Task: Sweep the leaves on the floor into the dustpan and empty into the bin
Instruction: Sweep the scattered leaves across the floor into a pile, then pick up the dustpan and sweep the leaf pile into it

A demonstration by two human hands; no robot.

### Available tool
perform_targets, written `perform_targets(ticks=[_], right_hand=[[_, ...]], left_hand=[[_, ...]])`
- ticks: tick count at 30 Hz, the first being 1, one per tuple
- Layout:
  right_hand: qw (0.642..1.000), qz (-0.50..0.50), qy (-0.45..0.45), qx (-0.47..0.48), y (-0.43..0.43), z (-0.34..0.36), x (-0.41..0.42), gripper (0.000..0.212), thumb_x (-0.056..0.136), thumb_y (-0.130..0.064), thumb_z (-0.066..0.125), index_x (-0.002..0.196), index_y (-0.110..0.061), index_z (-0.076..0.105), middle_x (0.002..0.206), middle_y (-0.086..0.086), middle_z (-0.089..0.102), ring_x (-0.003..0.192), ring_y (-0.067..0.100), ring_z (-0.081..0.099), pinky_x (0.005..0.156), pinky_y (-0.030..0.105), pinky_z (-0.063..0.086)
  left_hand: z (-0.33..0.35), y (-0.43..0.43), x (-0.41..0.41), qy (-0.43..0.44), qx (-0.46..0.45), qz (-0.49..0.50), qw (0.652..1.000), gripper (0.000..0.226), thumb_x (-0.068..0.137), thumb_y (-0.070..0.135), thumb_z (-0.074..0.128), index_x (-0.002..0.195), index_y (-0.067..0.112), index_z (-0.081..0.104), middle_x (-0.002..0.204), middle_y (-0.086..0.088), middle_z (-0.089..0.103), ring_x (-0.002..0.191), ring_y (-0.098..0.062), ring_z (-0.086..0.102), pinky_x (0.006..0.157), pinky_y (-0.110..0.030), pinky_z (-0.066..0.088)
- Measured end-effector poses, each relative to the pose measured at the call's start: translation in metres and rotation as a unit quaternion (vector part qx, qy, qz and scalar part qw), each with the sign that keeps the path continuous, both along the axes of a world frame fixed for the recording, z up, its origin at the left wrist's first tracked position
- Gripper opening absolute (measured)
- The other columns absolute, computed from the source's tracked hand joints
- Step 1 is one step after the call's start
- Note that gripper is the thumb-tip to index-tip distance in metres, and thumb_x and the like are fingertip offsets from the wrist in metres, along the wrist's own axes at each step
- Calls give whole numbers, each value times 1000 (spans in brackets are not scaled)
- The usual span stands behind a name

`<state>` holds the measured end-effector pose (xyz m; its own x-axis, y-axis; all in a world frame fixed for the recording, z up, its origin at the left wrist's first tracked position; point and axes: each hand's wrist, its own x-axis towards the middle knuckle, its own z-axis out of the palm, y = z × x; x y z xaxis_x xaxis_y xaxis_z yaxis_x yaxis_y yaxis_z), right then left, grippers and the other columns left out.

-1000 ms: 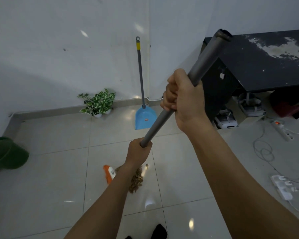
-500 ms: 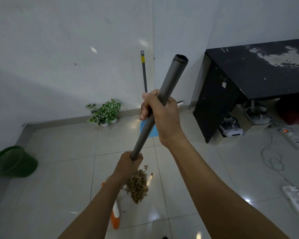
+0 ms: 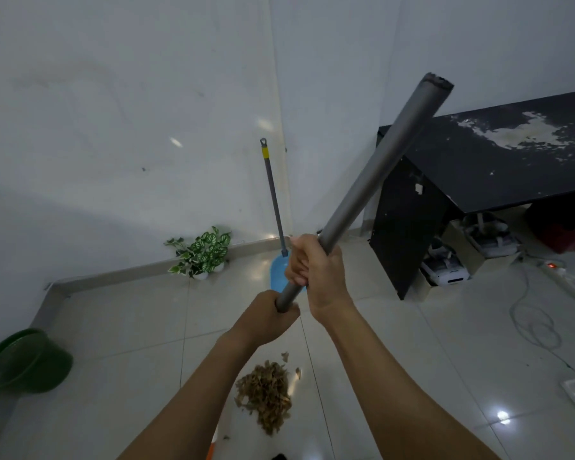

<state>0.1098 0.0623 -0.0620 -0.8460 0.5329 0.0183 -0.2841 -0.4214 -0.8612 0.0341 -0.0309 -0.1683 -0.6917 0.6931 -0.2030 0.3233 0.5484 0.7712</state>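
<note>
A grey broom handle (image 3: 375, 174) runs diagonally from upper right down to my hands. My right hand (image 3: 316, 270) grips it higher up, and my left hand (image 3: 266, 318) grips it just below. The broom head is mostly hidden under my left forearm; only an orange-white bit (image 3: 212, 448) shows at the bottom edge. A pile of dry brown leaves (image 3: 266, 395) lies on the tiled floor between my forearms. The blue dustpan (image 3: 278, 272) with its long grey handle leans in the wall corner, behind my hands. A green bin (image 3: 24, 361) lies tipped at the far left.
A potted plant (image 3: 203, 252) stands by the skirting left of the dustpan. A black desk (image 3: 485, 171) fills the right, with white devices and a red thing under it. Cables (image 3: 531, 322) and power strips (image 3: 568, 280) trail over the floor at right.
The broom swung toward me and its head dropped out of sight below. The leaf pile now lies nearer my feet, gathered tighter. My view tilted up, showing more wall.
</note>
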Motion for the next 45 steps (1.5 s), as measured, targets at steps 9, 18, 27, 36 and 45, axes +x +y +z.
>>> perform_targets(ticks=[9, 18, 27, 36, 45], right_hand=[[996, -89, 3, 19, 67, 16, -35, 51, 86, -3, 48, 41, -24, 45, 41, -8, 32, 37, 6, 27, 40, 19, 28], [989, -138, 8, 48, 173, 46, -118, 50, 82, -3, 47, 38, -26, 42, 39, -10, 31, 34, 7, 24, 37, 18, 24], [974, -185, -34, 123, 252, 50, -209, 35, 81, 0, 47, 53, -17, 34, 39, -9, 29, 37, 8, 22, 40, 21, 20], [973, -164, -63, 152, 362, 47, -311, 54, 82, -2, 46, 35, -27, 39, 39, -11, 29, 37, 8, 24, 39, 19, 24], [974, -90, -112, 175, 443, 12, -414, 53, 84, -1, 46, 38, -27, 41, 37, -9, 31, 34, 7, 26, 39, 17, 29]], left_hand=[[7, 57, -46, 45, 15, -109, 993, 13, 82, 38, 65, 84, 27, 61, 79, 10, 62, 71, -2, 57, 67, -15, 43], [-27, 53, -157, 66, -55, -21, 996, 15, 85, 38, 63, 100, 34, 60, 102, 14, 64, 93, -1, 59, 86, -27, 53], [-23, 101, -270, 78, -87, -5, 993, 15, 85, 37, 63, 99, 33, 60, 95, 10, 64, 91, -7, 61, 83, -28, 52], [2, 214, -423, 181, -189, -68, 963, 29, 86, 39, 62, 112, 27, 61, 111, 6, 62, 103, -14, 58, 87, -31, 49], [-2, 340, -559, 363, -344, -184, 846, 38, 85, 42, 60, 119, 25, 60, 120, 0, 62, 113, -21, 54, 98, -33, 38]])
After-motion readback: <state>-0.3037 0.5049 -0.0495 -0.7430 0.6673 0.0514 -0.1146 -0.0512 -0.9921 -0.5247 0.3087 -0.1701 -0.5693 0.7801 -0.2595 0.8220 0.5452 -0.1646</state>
